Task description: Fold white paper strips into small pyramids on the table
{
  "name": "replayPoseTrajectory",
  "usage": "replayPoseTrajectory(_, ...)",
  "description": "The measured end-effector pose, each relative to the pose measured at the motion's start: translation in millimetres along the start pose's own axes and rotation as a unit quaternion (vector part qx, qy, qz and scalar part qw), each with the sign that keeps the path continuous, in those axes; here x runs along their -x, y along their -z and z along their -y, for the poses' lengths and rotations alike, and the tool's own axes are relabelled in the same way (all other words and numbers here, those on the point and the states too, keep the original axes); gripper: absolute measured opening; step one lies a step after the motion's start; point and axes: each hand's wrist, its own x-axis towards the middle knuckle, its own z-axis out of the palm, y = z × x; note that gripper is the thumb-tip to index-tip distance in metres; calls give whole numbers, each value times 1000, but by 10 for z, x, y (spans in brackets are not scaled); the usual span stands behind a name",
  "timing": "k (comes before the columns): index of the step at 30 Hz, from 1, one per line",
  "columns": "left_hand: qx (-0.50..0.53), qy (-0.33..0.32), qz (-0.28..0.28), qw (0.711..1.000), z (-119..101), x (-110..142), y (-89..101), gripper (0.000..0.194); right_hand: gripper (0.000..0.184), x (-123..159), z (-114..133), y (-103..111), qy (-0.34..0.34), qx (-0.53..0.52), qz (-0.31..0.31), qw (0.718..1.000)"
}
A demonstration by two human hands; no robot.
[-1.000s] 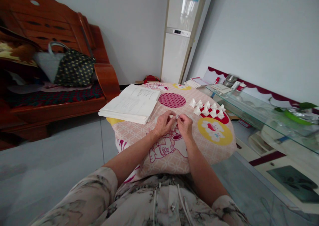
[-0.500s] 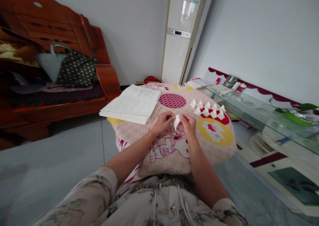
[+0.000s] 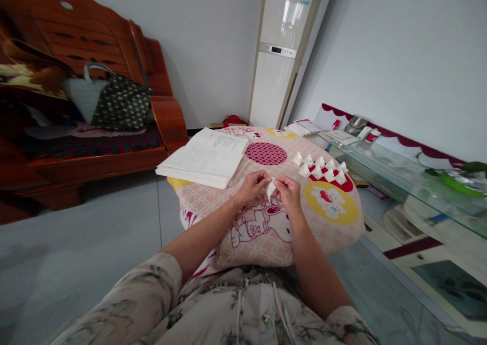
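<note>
A small folded piece of white paper [image 3: 270, 189] is pinched between my two hands, above the cloth-covered round table [image 3: 262, 251]. My left hand [image 3: 253, 186] grips its left side with thumb and fingertips closed. On the other side my right hand [image 3: 288, 189] pinches its upper right edge, fingers curled. The fingers hide part of the paper. Several white pointed folded paper pieces [image 3: 317, 171] stand in two rows beyond my right hand, on a red patch of the cloth. To the left of my hands lies a stack of printed paper sheets [image 3: 205, 157].
A glass-topped cabinet [image 3: 403, 177] with pots and cups runs along the right wall. At the left stands a wooden bench [image 3: 169, 124] holding a dark patterned bag [image 3: 122, 104]. A tall white air conditioner [image 3: 272, 81] stands behind the table.
The white paper has turned slightly in my fingers and looks more angular at the top. Both hands stay close together. The whole view has shifted a little.
</note>
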Motion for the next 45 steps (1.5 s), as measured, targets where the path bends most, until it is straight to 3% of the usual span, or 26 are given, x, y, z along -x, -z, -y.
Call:
replayPoseTrajectory(7, 90, 36, 64, 993, 28, -9, 19, 54, 27, -41, 6, 27, -55, -191, -105, 974)
replayPoseTrajectory(11, 166, 95, 104, 976, -12, 28, 22, 51, 28, -65, -58, 49, -97, -239, -85, 962)
replayPoseTrajectory(17, 275, 174, 21, 945, 28, 1, 53, 51, 24, -65, -185, 81, -184, -171, -29, 967)
replayPoseTrajectory(19, 279, 193, 11, 941, 68, -21, 70, 50, 23, -69, -194, 80, -160, -119, -69, 977)
replayPoseTrajectory(22, 269, 202, 18, 942, 102, -25, 75, 46, 28, -73, -167, 49, -61, -55, -122, 989)
replayPoseTrajectory(25, 279, 221, 38, 934, 96, 2, 56, 43, 36, -60, -117, 3, -14, -61, -84, 994)
replayPoseTrajectory(29, 303, 247, 38, 920, 79, 10, 43, 42, 35, -46, -97, -3, -45, -115, -42, 991)
replayPoseTrajectory(33, 330, 247, -13, 911, 85, -46, 87, 45, 25, -97, -171, 58, -66, -217, -95, 969)
replayPoseTrajectory(37, 378, 220, 32, 899, 54, -56, 132, 40, 19, -144, -259, 85, -81, -261, -115, 955)
replayPoseTrajectory(45, 434, 174, 86, 880, -36, 7, 150, 61, 15, -139, -268, 63, -100, -289, -99, 947)
